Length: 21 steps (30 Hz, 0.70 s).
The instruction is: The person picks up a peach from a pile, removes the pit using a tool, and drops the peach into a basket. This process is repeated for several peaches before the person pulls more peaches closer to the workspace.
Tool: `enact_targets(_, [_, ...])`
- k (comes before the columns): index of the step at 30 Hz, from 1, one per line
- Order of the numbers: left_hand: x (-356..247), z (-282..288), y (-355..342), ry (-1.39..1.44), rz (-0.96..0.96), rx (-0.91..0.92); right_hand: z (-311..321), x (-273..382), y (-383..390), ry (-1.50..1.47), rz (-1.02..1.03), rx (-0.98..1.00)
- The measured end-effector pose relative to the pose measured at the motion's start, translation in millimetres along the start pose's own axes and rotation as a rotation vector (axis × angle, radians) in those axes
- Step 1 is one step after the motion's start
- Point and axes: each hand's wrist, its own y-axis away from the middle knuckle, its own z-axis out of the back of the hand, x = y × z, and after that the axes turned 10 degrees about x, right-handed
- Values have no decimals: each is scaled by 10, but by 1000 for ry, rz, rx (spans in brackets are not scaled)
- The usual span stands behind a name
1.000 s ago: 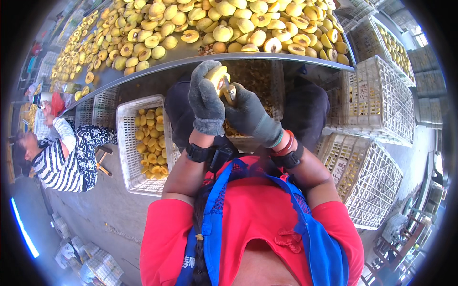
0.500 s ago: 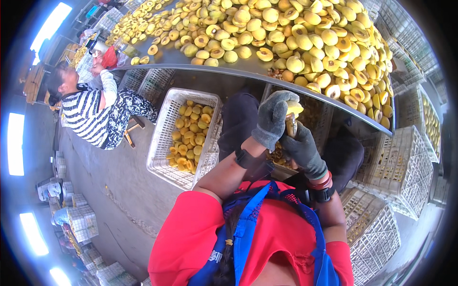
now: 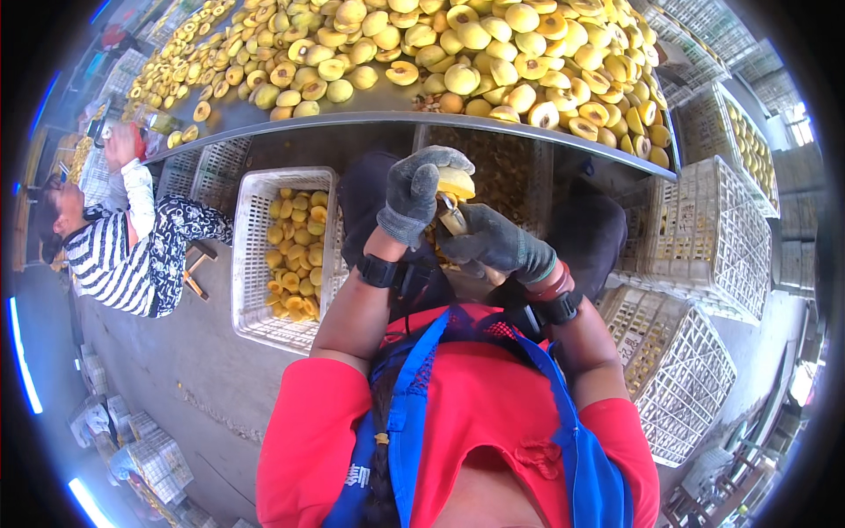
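Observation:
Both hands wear grey gloves and meet above my lap, just in front of the table edge. In my left hand [image 3: 424, 194] is a yellow peach half [image 3: 456, 183], pinched between the fingers and thumb. My right hand [image 3: 509, 242] is closed around a pitting tool [image 3: 452, 217] with a metal head and a light-coloured handle end sticking out below the fist. The tool's metal tip touches or nearly touches the underside of the peach half; the exact contact is hidden.
A metal table [image 3: 264, 123] ahead bears a large heap of halved peaches [image 3: 519, 62]. Left of my legs stands a white crate [image 3: 251, 255] of peach halves. Stacked crates [image 3: 704, 238] stand at right. A seated co-worker [image 3: 123, 251] is at far left. Pits lie in a container [image 3: 506, 167] below.
The whole view has swung, so the table, crate and co-worker sit further left in the picture. My hands still hold the peach half and the tool, with the right wrist turned flatter.

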Motion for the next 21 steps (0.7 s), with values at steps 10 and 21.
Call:
enact_targets(10, [-38, 84, 19, -397, -110, 61, 29, -123, -71, -5, -37, 74])
enact_targets(21, [242, 2040, 1251, -1407, 518, -349, 65, -269, -83, 403, 56, -324])
